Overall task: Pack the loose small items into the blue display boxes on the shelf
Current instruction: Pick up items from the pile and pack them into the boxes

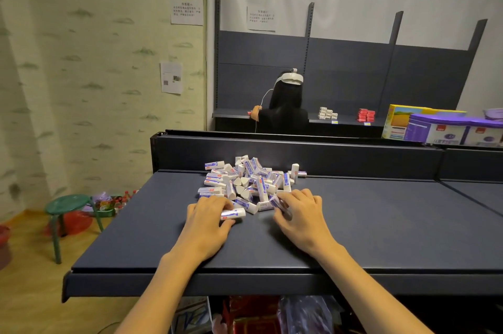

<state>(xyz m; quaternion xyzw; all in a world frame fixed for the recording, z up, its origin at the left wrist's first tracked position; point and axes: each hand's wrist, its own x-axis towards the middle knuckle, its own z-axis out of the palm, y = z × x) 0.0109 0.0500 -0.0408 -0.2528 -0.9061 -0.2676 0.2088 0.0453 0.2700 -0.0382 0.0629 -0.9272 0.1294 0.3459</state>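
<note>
Head cam looks down on a big dark blue-grey shelf (pixel 353 224) that fills most of the shot, with a raised back panel behind it. Further back is another shelving unit (pixel 353 69), and a person (pixel 285 107) with a white headset is facing it, back to us. Off to the right sit some purple and white cartons (pixel 457 129) and a yellow box (pixel 400 118). A green stool (pixel 68 205) stands on the floor at left.

Middle of the shelf, near the back panel: a messy pile of small items (pixel 250 181), white with blue print, some triangular on the ends. One stands upright at the right edge of the pile.

Both hands are at the near edge of the heap. Left hand (pixel 209 222) has fingers and thumb curled round one white item (pixel 233 214). Right hand (pixel 299 214) is curled over another item (pixel 277 203), pinching it.
</note>
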